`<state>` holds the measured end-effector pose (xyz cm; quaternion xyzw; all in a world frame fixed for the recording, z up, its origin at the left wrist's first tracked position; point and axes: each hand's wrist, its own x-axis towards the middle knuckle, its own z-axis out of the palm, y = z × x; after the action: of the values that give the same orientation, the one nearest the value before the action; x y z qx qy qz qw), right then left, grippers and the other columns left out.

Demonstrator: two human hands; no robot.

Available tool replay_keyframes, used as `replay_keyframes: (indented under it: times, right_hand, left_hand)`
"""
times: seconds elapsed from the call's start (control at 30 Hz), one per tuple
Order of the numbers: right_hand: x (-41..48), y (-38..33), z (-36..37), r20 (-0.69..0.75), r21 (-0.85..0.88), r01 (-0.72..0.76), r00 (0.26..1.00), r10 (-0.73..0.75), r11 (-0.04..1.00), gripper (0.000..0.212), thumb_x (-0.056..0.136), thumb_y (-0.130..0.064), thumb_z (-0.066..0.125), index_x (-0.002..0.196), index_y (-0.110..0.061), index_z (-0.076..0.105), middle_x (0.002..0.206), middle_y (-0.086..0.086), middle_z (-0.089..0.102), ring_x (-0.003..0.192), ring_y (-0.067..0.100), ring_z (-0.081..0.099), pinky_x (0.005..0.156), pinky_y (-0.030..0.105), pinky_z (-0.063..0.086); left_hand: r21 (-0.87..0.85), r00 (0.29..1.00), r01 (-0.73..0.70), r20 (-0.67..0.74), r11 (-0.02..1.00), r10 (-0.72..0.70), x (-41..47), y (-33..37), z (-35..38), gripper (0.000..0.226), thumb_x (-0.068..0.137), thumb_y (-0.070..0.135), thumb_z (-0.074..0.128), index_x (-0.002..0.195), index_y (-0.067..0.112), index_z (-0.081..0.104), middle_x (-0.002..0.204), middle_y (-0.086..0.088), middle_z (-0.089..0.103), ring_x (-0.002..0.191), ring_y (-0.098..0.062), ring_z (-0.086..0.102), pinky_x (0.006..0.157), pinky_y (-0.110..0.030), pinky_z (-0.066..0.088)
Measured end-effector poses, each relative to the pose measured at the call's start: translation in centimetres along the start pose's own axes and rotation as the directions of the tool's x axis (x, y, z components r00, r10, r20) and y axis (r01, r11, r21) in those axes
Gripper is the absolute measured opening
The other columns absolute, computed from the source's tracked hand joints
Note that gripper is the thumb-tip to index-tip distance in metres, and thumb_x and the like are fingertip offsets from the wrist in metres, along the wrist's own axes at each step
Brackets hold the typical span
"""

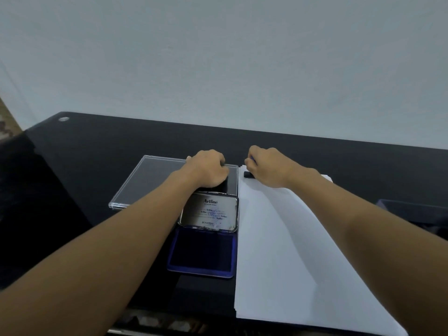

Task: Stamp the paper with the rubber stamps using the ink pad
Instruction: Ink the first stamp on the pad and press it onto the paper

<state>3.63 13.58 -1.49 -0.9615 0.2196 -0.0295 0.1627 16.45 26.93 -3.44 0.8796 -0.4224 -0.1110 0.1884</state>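
The right hand (268, 166) is holding in its grip a small dark rubber stamp (247, 174), mostly hidden, on the white paper sheet (278, 238) beneath, while the left hand (206, 169), its curled grip just beyond the open blue ink pad (203, 253), is hiding a dark block (222, 188), and I cannot tell whether it is holding it.

black table (109, 141) | clear case (150, 180) | ink pad (203, 253) | paper (278, 238) | dark tray (412, 209)

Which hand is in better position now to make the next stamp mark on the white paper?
Right. The right hand grips a stamp set on the paper, at its far corner; the left hand is over the clear case.
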Motion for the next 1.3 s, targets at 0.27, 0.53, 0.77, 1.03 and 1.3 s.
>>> replay_keyframes:
  times: [0.27, 0.53, 0.77, 1.03, 1.3]
  right_hand:
    - [0.1, 0.0, 0.9, -0.043, -0.066, 0.030, 0.999, -0.033, 0.997, 0.024, 0.107, -0.026, 0.032, 0.090, -0.009, 0.036, 0.072, 0.011, 0.052, 0.061, 0.027, 0.045, 0.051, 0.036, 0.031]
    - [0.0, -0.1, 1.1, -0.047, -0.073, 0.019, 0.999, -0.023, 0.997, 0.024, 0.107, -0.026, 0.031, 0.091, -0.010, 0.036, 0.071, 0.009, 0.051, 0.059, 0.023, 0.042, 0.052, 0.036, 0.031]
    - [0.1, 0.0, 1.3, -0.059, -0.079, 0.031, 0.998, -0.036, 0.996, 0.023, 0.107, -0.025, 0.031, 0.089, -0.010, 0.034, 0.070, 0.008, 0.048, 0.058, 0.022, 0.041, 0.051, 0.036, 0.028]
    - [0.4, 0.3, 1.6, -0.059, -0.098, 0.033, 0.997, -0.039, 0.995, 0.019, 0.105, -0.022, 0.032, 0.090, -0.010, 0.034, 0.068, 0.007, 0.048, 0.059, 0.025, 0.041, 0.051, 0.035, 0.027]
    - [0.5, 0.3, 1.7, -0.065, -0.102, 0.034, 0.997, -0.041, 0.994, 0.020, 0.105, -0.023, 0.033, 0.089, -0.010, 0.035, 0.069, 0.007, 0.049, 0.057, 0.022, 0.041, 0.051, 0.034, 0.027]
  left_hand:
    - [0.026, 1.000, -0.012, -0.023, 1.000, 0.012, -0.3, 0.1, 0.1, 0.034, 0.097, 0.032, 0.053, 0.128, 0.019, 0.060, 0.128, -0.003, 0.062, 0.121, -0.027, 0.053, 0.114, -0.054, 0.030]
    - [0.037, 0.999, -0.017, -0.041, 0.999, 0.019, -0.1, 0.0, 0.4, 0.033, 0.097, 0.034, 0.053, 0.127, 0.020, 0.059, 0.128, -0.001, 0.061, 0.119, -0.025, 0.053, 0.114, -0.055, 0.029]
    - [0.046, 0.999, -0.023, -0.042, 0.999, 0.024, 0.0, 0.0, 0.4, 0.033, 0.098, 0.035, 0.053, 0.127, 0.019, 0.059, 0.126, -0.001, 0.061, 0.117, -0.024, 0.053, 0.114, -0.055, 0.029]
    - [0.038, 0.999, -0.031, -0.032, 0.999, 0.032, 0.2, -0.1, 0.4, 0.032, 0.097, 0.034, 0.054, 0.125, 0.019, 0.059, 0.122, -0.001, 0.061, 0.113, -0.024, 0.054, 0.110, -0.055, 0.035]
    - [0.043, 0.999, -0.029, -0.030, 0.999, 0.030, 0.1, 0.0, 0.4, 0.032, 0.097, 0.034, 0.054, 0.125, 0.020, 0.059, 0.122, -0.001, 0.061, 0.112, -0.023, 0.054, 0.109, -0.053, 0.036]
